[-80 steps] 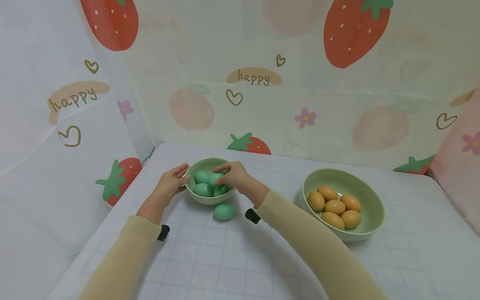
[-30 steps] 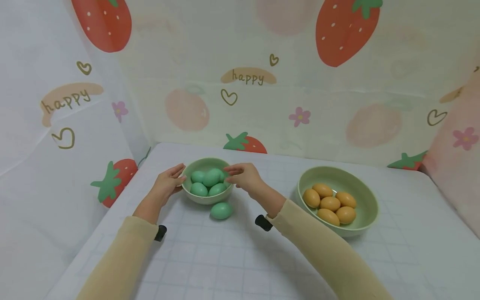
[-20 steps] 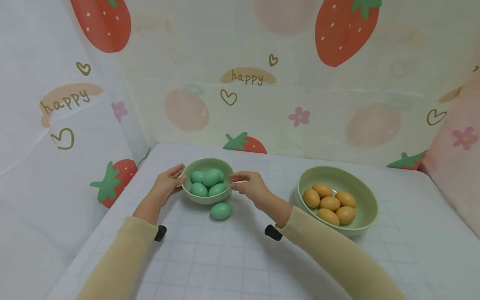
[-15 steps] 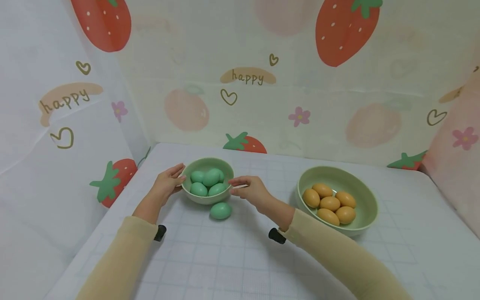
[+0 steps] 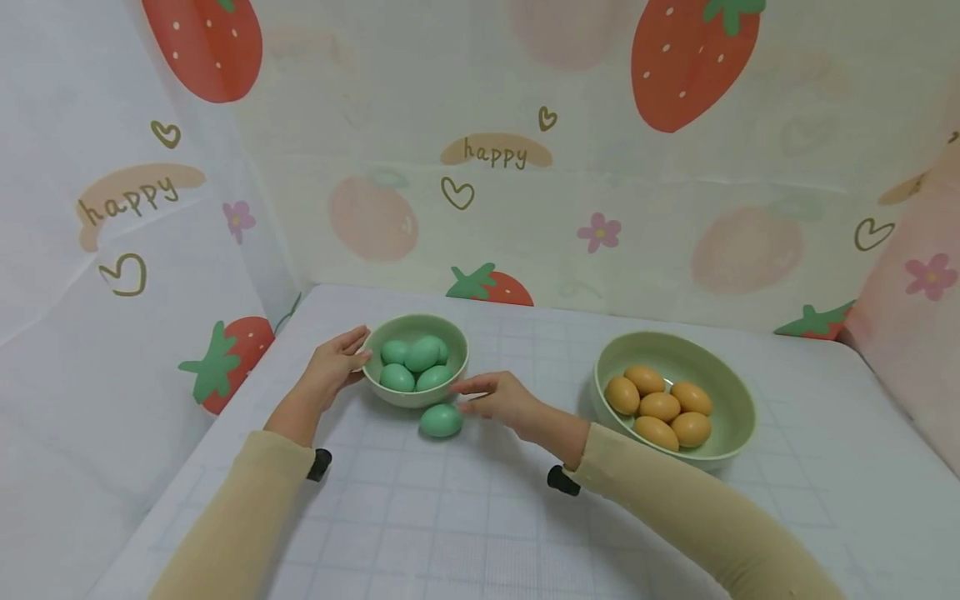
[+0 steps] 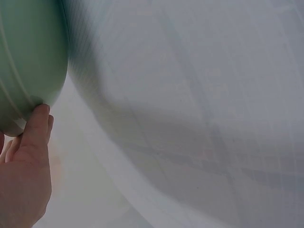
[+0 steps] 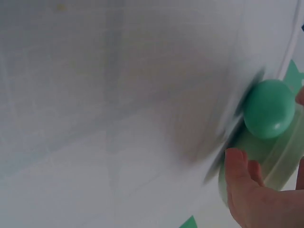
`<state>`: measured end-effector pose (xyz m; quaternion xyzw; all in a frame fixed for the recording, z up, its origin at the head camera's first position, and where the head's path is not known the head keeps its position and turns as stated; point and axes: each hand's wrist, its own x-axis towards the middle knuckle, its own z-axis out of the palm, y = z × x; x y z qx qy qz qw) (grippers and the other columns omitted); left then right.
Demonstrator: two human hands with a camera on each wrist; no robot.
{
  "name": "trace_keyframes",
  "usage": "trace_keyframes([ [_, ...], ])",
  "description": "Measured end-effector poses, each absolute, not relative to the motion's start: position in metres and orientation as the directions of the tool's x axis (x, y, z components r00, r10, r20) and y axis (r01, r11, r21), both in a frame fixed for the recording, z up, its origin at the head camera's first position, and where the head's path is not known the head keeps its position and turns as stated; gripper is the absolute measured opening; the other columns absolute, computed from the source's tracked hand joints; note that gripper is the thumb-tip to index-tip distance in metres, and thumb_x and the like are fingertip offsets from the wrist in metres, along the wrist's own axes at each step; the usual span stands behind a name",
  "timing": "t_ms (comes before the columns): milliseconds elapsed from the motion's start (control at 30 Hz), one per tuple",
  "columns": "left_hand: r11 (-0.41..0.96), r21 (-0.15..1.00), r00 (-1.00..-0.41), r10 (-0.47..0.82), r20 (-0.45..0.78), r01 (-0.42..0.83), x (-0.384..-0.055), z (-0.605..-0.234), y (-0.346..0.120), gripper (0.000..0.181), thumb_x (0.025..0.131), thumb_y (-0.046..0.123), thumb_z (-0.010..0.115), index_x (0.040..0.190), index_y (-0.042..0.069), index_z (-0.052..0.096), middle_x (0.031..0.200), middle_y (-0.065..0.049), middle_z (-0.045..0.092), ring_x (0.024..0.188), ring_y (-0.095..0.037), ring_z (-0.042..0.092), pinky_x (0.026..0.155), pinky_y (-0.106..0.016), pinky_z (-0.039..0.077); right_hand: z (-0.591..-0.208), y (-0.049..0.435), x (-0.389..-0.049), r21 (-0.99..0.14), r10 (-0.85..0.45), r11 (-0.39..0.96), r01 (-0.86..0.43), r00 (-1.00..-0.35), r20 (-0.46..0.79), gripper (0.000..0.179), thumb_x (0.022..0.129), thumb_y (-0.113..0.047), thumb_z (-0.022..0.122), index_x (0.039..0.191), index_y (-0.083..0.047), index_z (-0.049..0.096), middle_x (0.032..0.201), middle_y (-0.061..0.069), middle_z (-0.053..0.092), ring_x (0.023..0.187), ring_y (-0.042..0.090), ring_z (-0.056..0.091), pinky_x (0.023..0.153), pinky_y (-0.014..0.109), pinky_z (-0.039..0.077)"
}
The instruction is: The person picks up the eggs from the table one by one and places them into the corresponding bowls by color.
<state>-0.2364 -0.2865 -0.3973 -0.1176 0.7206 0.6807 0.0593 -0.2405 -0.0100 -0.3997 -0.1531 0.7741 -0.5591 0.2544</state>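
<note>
In the head view my left hand (image 5: 333, 367) lies against the left side of a small light-green bowl (image 5: 408, 400), fingers straight, thumb at the rim. The left wrist view shows fingertips (image 6: 40, 114) touching the bowl's outer wall. Several green eggs (image 5: 397, 377) are inside the bowl. One loose green egg (image 5: 441, 421) lies on the table just in front of it. Beside that egg, to its right, is my right hand (image 5: 502, 400), fingers and thumb spread apart with nothing held. From the right wrist, the green egg (image 7: 269, 109) appears beyond the fingers.
A larger light-green bowl (image 5: 731, 400) stands to the right, holding several orange-yellow eggs (image 5: 660, 407). A pale checked cloth (image 5: 420, 525) covers the table. Behind it hangs a backdrop (image 5: 517, 225) printed with strawberries and hearts. My right forearm passes in front of the larger bowl.
My right hand has let go of a green egg in the small bowl, withdrawn over the rim, and lowered toward the loose egg. My left hand stays at the bowl.
</note>
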Motion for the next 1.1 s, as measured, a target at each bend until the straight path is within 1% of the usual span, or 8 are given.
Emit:
trace_keyframes([
  [100, 0.045, 0.967, -0.965, -0.093, -0.245, -0.25, -0.236, -0.397, -0.287, 0.059, 0.103, 0.003, 0.045, 0.155, 0.008, 0.019, 0.158, -0.009, 0.019, 0.142, -0.024, 0.026, 0.111, -0.042, 0.031, -0.403, -0.011, -0.24, -0.945, -0.555, 0.326, 0.037, -0.801, -0.223, 0.035, 0.085, 0.0, 0.071, 0.121, -0.001, 0.068, 0.128, 0.012, 0.063, 0.12, 0.027, 0.055, 0.091, 0.031, 0.049],
  [167, 0.043, 0.968, -0.966, -0.093, -0.243, -0.248, -0.237, -0.397, -0.286, 0.059, 0.103, 0.003, 0.045, 0.155, 0.007, 0.019, 0.158, -0.009, 0.019, 0.142, -0.024, 0.026, 0.111, -0.042, 0.032, -0.404, -0.011, -0.239, -0.944, -0.57, 0.328, 0.034, -0.79, -0.226, 0.036, 0.085, 0.001, 0.071, 0.12, -0.001, 0.068, 0.126, 0.011, 0.064, 0.121, 0.026, 0.054, 0.09, 0.029, 0.049],
  [300, 0.039, 0.969, -0.967, -0.089, -0.24, -0.244, -0.237, -0.396, -0.286, 0.059, 0.103, 0.003, 0.045, 0.155, 0.007, 0.019, 0.158, -0.009, 0.018, 0.142, -0.024, 0.026, 0.111, -0.043, 0.031, -0.408, -0.012, -0.239, -0.945, -0.591, 0.328, 0.023, -0.775, -0.224, 0.036, 0.084, 0.002, 0.072, 0.12, -0.001, 0.068, 0.121, 0.011, 0.067, 0.112, 0.019, 0.058, 0.084, 0.023, 0.047],
  [433, 0.043, 0.968, -0.965, -0.093, -0.244, -0.249, -0.237, -0.396, -0.286, 0.059, 0.103, 0.004, 0.046, 0.155, 0.007, 0.019, 0.158, -0.009, 0.019, 0.142, -0.024, 0.027, 0.111, -0.042, 0.032, -0.41, -0.015, -0.238, -0.945, -0.604, 0.327, 0.012, -0.767, -0.218, 0.037, 0.083, 0.004, 0.072, 0.12, 0.0, 0.068, 0.119, 0.01, 0.068, 0.105, 0.013, 0.058, 0.077, 0.02, 0.045],
  [567, 0.05, 0.967, -0.965, -0.096, -0.245, -0.25, -0.236, -0.396, -0.286, 0.059, 0.103, 0.004, 0.046, 0.155, 0.007, 0.019, 0.158, -0.009, 0.019, 0.142, -0.025, 0.026, 0.111, -0.043, 0.032, -0.413, -0.017, -0.237, -0.942, -0.605, 0.335, 0.009, -0.764, -0.222, 0.037, 0.083, 0.005, 0.072, 0.12, 0.0, 0.068, 0.119, 0.01, 0.068, 0.099, 0.009, 0.056, 0.076, 0.019, 0.045],
  [700, 0.05, 0.968, -0.965, -0.097, -0.242, -0.248, -0.236, -0.396, -0.286, 0.059, 0.103, 0.004, 0.045, 0.155, 0.007, 0.019, 0.158, -0.009, 0.019, 0.142, -0.025, 0.026, 0.111, -0.043, 0.032, -0.415, -0.02, -0.237, -0.941, -0.607, 0.339, 0.013, -0.761, -0.229, 0.036, 0.083, 0.005, 0.072, 0.119, 0.0, 0.069, 0.116, 0.009, 0.068, 0.093, 0.008, 0.055, 0.075, 0.019, 0.045],
  [1100, 0.044, 0.965, -0.962, -0.104, -0.253, -0.259, -0.235, -0.396, -0.286, 0.058, 0.103, 0.003, 0.045, 0.155, 0.007, 0.019, 0.158, -0.009, 0.02, 0.142, -0.024, 0.026, 0.111, -0.042, 0.032, -0.418, -0.027, -0.236, -0.935, -0.607, 0.355, 0.012, -0.758, -0.24, 0.036, 0.082, 0.007, 0.072, 0.118, 0.0, 0.069, 0.116, 0.009, 0.068, 0.091, 0.006, 0.052, 0.074, 0.018, 0.044],
])
